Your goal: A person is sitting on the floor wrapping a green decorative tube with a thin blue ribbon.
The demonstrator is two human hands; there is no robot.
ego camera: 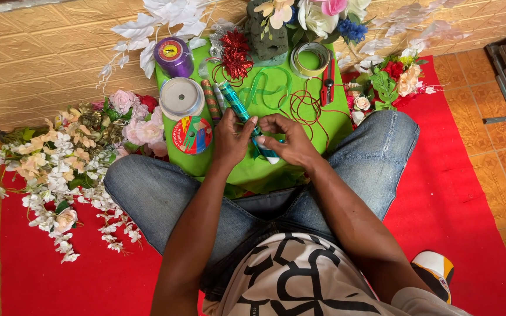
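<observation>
Two hands are meeting over the green board [323, 126] resting on the person's lap; between them is lying a teal ribbon roll [238, 104], its long axis slanting from upper left, away from the body, down toward the right hand; the left hand [231, 139] is sitting nearer the roll, fingers pinching it near its lower end; the right hand [291, 140] is curling its fingertips closed on the teal ribbon strip [266, 151] trailing beneath; both hands are nearly touching; a red bow [235, 54] is lying well beyond them.
</observation>
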